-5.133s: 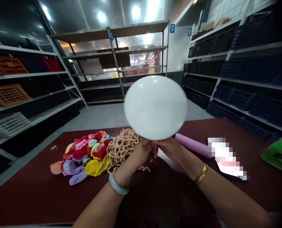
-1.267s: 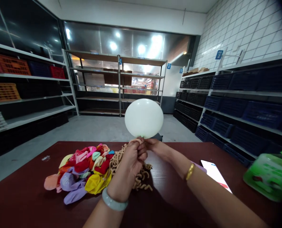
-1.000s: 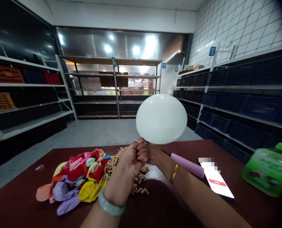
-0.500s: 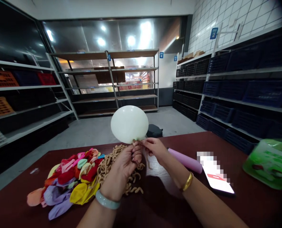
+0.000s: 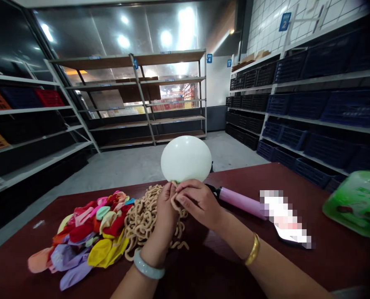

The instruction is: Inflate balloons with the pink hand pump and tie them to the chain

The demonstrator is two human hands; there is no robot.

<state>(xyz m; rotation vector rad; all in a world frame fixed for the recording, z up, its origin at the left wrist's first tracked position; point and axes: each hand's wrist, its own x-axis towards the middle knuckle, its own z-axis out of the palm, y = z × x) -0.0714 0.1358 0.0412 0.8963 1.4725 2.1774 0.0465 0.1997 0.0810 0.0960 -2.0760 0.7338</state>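
Note:
An inflated white balloon [image 5: 186, 158] stands above my two hands, its neck end down at my fingertips. My left hand [image 5: 166, 205] is closed at the balloon's neck, wearing a pale bangle. Close beside it, my right hand [image 5: 200, 203] pinches a tan curly cord [image 5: 174, 202] that loops below the neck. Fingers partly hide the neck and how the cord passes round it. Just behind my left hand lies a heap of similar tan curly cords [image 5: 138, 220]. Left of that heap is a pile of flat, colourful balloons [image 5: 91, 228].
A pink balloon pump [image 5: 242, 202] lies on the dark red table [image 5: 235, 270], beside a phone [image 5: 292, 236] with a blurred screen. A green-labelled bottle [image 5: 356, 203] stands at the right. Shelves with crates [image 5: 353, 108] line the room.
The balloon and both hands have shifted right in view. My right hand has closed in on my left, and the tan cord now shows as a loop between them. The view has tilted slightly.

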